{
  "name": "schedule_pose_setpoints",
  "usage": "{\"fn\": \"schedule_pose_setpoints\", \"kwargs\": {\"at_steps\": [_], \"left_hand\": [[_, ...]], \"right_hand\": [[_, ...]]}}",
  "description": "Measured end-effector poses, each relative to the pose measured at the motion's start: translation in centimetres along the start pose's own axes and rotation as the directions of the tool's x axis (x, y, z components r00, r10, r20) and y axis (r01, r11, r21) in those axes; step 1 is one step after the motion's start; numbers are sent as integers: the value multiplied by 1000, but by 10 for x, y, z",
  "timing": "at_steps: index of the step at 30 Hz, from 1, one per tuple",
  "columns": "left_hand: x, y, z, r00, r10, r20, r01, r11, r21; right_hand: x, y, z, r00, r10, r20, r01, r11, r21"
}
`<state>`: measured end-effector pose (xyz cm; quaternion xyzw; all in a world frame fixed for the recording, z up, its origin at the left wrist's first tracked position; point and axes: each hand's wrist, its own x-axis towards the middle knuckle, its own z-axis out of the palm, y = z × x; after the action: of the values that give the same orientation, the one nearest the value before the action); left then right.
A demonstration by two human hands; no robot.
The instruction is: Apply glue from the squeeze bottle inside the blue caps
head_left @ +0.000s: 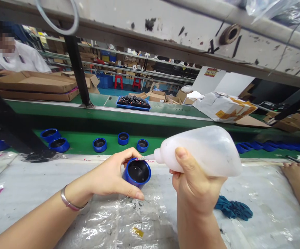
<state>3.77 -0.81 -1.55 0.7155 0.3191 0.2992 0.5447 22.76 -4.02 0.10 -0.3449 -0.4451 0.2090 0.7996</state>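
My left hand (pixel 113 174) grips a blue round cup-like part (pixel 139 172) with a black inside, tilted toward me just above the plastic-covered bench. In my right hand (pixel 194 180) lies a translucent white squeeze bottle (pixel 204 150), held on its side. Its thin nozzle points left, and the tip is at the upper rim of the blue part. Whether liquid is coming out cannot be made out. Beyond my hands, similar blue parts stand on the green belt, among them one (pixel 142 145) close behind my left hand.
A dark teal cloth (pixel 234 208) lies right of my right forearm. Another person's hand (pixel 297 176) rests at the right edge. A black post (pixel 12 117) stands at left, and a shelf beam (pixel 152 31) crosses overhead. A blue tray (pixel 133 103) of black items sits behind the belt.
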Motion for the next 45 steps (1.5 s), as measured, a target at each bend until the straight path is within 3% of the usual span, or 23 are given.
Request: {"fn": "schedule_pose_setpoints", "kwargs": {"at_steps": [4, 14, 26, 32, 39, 45], "left_hand": [[-2, -1, -4, 1000, 23, -9, -23, 998, 62], [-4, -6, -11, 991, 122, -54, -112, 980, 166], [-6, -3, -10, 983, 165, -78, -143, 962, 233], [-6, 1, -13, 968, 224, -113, -171, 918, 358], [-8, 5, -16, 958, 260, -123, -177, 869, 461], [-9, 6, -16, 959, 259, -117, -174, 859, 482]], "right_hand": [[7, -4, -2, 999, -18, -36, 20, 998, 59], [7, -9, -3, 980, 138, 143, -159, 977, 143], [2, -5, -5, 945, 169, 280, -211, 969, 126], [9, -10, -9, 959, 135, 248, -162, 982, 94], [19, -14, -9, 997, 4, 83, -11, 997, 74], [14, -12, -8, 991, 63, 121, -73, 994, 83]]}}
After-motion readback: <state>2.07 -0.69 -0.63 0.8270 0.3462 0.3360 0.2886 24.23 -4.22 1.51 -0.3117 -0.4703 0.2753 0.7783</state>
